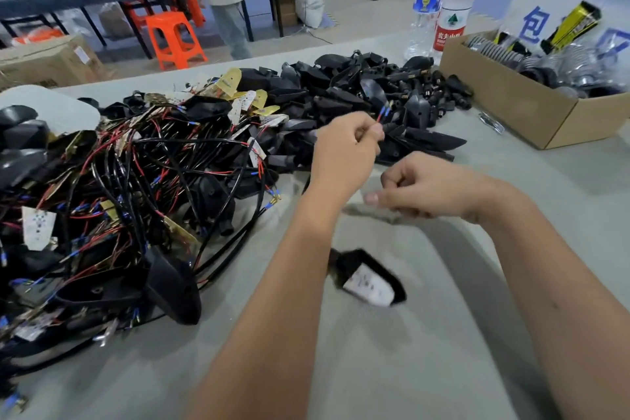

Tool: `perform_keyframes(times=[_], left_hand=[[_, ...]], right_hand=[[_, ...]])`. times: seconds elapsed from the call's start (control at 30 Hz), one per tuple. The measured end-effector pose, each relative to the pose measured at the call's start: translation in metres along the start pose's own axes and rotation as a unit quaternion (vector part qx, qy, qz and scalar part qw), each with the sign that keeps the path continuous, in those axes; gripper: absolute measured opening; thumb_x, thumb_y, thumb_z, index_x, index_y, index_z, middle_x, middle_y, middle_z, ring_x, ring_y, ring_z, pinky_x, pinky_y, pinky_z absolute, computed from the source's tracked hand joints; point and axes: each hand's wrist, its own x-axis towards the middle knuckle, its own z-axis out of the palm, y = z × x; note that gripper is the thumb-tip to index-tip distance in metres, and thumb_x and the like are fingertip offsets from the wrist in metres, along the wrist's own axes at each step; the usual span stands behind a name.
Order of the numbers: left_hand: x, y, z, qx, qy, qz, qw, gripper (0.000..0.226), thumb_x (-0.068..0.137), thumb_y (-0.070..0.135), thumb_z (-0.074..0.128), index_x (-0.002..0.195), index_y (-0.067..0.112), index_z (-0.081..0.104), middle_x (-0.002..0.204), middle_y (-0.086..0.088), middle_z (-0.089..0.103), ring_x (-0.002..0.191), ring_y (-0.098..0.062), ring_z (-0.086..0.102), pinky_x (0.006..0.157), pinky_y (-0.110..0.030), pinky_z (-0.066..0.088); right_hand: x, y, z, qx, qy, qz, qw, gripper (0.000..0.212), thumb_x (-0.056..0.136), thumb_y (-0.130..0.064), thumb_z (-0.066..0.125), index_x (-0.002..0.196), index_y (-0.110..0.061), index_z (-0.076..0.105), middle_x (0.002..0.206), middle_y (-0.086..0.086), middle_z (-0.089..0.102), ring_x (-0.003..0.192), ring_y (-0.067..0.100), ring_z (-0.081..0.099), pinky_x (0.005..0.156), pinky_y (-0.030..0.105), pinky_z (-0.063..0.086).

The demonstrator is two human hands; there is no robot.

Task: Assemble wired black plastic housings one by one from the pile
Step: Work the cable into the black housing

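Left hand (pixel 344 147) closed, pinching a thin red wire (pixel 379 119) between thumb and finger; blue-sleeved tips point up and away, toward the far pile. Right hand (pixel 426 189) loosely fisted, fingers curled together; whether it grips the lead I cannot tell. One black housing (pixel 368 278) with a white board inside hangs or lies blurred below both hands, toward the body, between the forearms; long axis runs left-far to right-near. The right hand looks slightly nearer to it.

Count: one wired pile (pixel 119 198) at left, one pile of bare black shells (pixel 368 89) beyond, two water bottles (pixel 451 0), one cardboard box (pixel 525 106).
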Motion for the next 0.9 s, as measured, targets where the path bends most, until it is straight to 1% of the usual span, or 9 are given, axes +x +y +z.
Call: perform_keyframes(times=[0.1,0.2,0.3,0.37,0.47,0.6,0.73,0.83,0.9], left_hand=[[0.002,-0.015,0.017,0.007,-0.063,-0.043,0.997,0.02,0.093,0.015,0.062,0.075,0.018,0.071,0.063,0.003,0.07,0.054,-0.009,0.06,0.066,-0.032,0.052],[0.005,-0.026,0.027,0.008,-0.081,-0.088,0.993,0.024,0.095,0.015,0.061,0.073,0.023,0.068,0.063,0.004,0.071,0.043,-0.001,0.056,0.052,-0.022,0.044],[0.009,-0.027,0.032,-0.027,-0.097,-0.124,0.987,0.023,0.1,0.011,0.054,0.084,0.021,0.067,0.062,-0.001,0.07,0.043,-0.009,0.06,0.041,-0.022,0.044],[0.011,-0.027,0.032,-0.057,-0.111,-0.155,0.98,0.025,0.103,0.008,0.049,0.089,0.02,0.066,0.061,-0.003,0.071,0.046,-0.015,0.062,0.043,-0.023,0.047],[0.012,-0.025,0.03,-0.097,-0.121,-0.184,0.971,0.023,0.104,0.007,0.049,0.093,0.012,0.069,0.062,-0.004,0.071,0.049,-0.016,0.064,0.047,-0.022,0.049],[0.012,-0.022,0.02,-0.134,-0.117,-0.204,0.963,0.02,0.105,0.01,0.051,0.099,0.007,0.07,0.067,-0.001,0.072,0.053,-0.014,0.063,0.051,-0.023,0.05],[0.012,-0.015,0.008,-0.244,-0.099,-0.252,0.931,0.022,0.104,0.013,0.052,0.1,0.003,0.071,0.079,-0.008,0.075,0.061,-0.016,0.068,0.057,-0.022,0.055],[0.01,-0.013,-0.005,-0.307,-0.085,-0.28,0.906,0.027,0.106,0.018,0.049,0.104,0.002,0.071,0.087,-0.012,0.078,0.069,-0.019,0.073,0.064,-0.023,0.06],[0.006,-0.014,-0.012,-0.297,-0.074,-0.271,0.912,0.022,0.105,0.01,0.05,0.106,0.002,0.07,0.09,-0.012,0.079,0.073,-0.022,0.074,0.068,-0.025,0.062]], right_hand=[[0.016,0.019,-0.03,0.037,0.162,0.029,0.986,0.031,0.089,-0.023,0.079,0.064,-0.015,0.062,0.054,0.003,0.062,0.049,0.017,0.048,0.042,0.021,0.037],[0.046,0.039,-0.059,0.004,0.396,0.074,0.915,0.022,0.088,-0.028,0.077,0.072,-0.016,0.068,0.073,0.005,0.071,0.071,0.024,0.066,0.066,0.031,0.052],[0.074,0.05,-0.091,-0.11,0.489,0.113,0.858,0.008,0.091,-0.029,0.071,0.087,-0.022,0.072,0.099,0.008,0.075,0.097,0.031,0.069,0.08,0.032,0.05],[0.09,0.057,-0.108,-0.172,0.462,0.146,0.858,0.019,0.093,-0.018,0.064,0.107,-0.025,0.074,0.118,0.011,0.071,0.108,0.036,0.066,0.089,0.037,0.052],[0.107,0.072,-0.115,-0.238,0.335,0.173,0.895,0.038,0.099,-0.016,0.06,0.136,-0.026,0.066,0.142,0.016,0.056,0.127,0.037,0.056,0.106,0.041,0.049],[0.113,0.079,-0.114,-0.193,0.358,0.16,0.899,0.028,0.095,-0.029,0.073,0.117,-0.011,0.076,0.124,0.016,0.071,0.117,0.036,0.063,0.1,0.041,0.054],[0.104,0.083,-0.119,-0.051,0.389,0.2,0.898,0.02,0.082,-0.027,0.087,0.093,-0.012,0.079,0.1,0.006,0.075,0.104,0.024,0.068,0.087,0.033,0.055],[0.098,0.086,-0.119,-0.025,0.406,0.209,0.889,0.019,0.08,-0.019,0.089,0.091,-0.012,0.076,0.107,0.008,0.074,0.105,0.025,0.067,0.086,0.032,0.055],[0.096,0.081,-0.116,-0.044,0.405,0.208,0.889,0.028,0.08,-0.017,0.088,0.102,-0.014,0.069,0.114,0.009,0.068,0.11,0.028,0.064,0.088,0.037,0.056]])
